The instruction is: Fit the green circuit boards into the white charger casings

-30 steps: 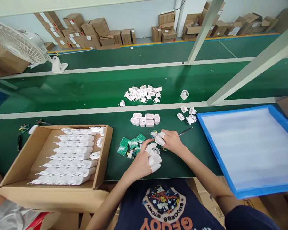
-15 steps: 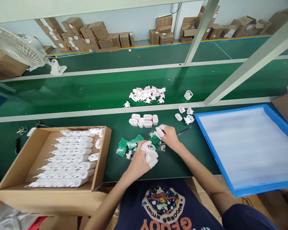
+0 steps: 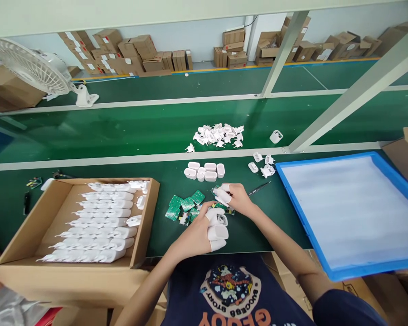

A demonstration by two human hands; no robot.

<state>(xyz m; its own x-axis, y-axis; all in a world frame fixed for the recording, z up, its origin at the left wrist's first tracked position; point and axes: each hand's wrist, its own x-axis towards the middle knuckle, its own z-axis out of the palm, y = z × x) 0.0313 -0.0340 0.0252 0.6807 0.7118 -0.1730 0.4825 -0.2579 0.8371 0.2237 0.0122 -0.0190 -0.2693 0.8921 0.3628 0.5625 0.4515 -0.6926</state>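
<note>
My left hand, with white finger cots on its fingertips, is closed around a white charger housing whose open end faces up. Close by on the right, my right hand also wears finger cots and has its fingers pressed together low over green circuit boards. What those fingers hold, if anything, is hidden. More green circuit boards lie left of my hands. Beyond them stand several white housings in a cluster. A thin dark pen-like tool rests past my right hand.
On the left, a cardboard box holds rows of white chargers. A blue-rimmed tray lies on the right. White plug pieces are heaped behind the pale rail; others lie near the tray. A slanted post rises at right.
My left hand has shifted slightly right and down with the housing, closer to my right hand. The right hand has dipped a little over the boards. The camera view has shifted slightly.
</note>
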